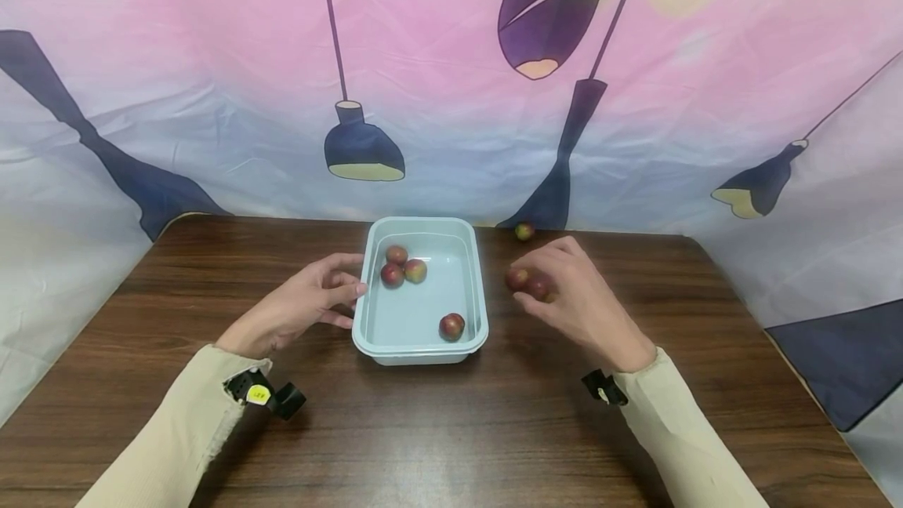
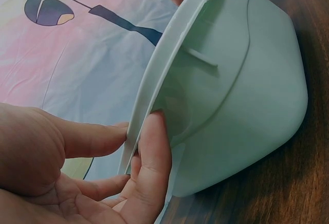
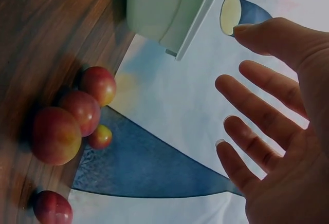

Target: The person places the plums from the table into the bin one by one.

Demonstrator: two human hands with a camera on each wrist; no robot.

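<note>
A pale blue-green plastic tub (image 1: 426,347) stands on the table with plums inside: three grouped at its left, such as one plum (image 1: 393,275), and a single plum (image 1: 451,326) near the front right corner. My left hand (image 1: 310,300) pinches the tub's left rim (image 2: 154,93), thumb on one side and fingers on the other. To the right of the tub, my right hand (image 1: 567,284) hovers over more plums with its fingers spread and nothing held. Several reddish plums (image 3: 79,112) lie grouped below it in the right wrist view, with another plum (image 3: 53,207) apart.
A small greenish-red plum (image 1: 524,231) lies at the table's back edge. Behind the brown wood-grain table (image 1: 437,437) hangs a pink and blue cloth (image 1: 451,100) printed with lamps. Each sleeve carries a black wrist camera mount.
</note>
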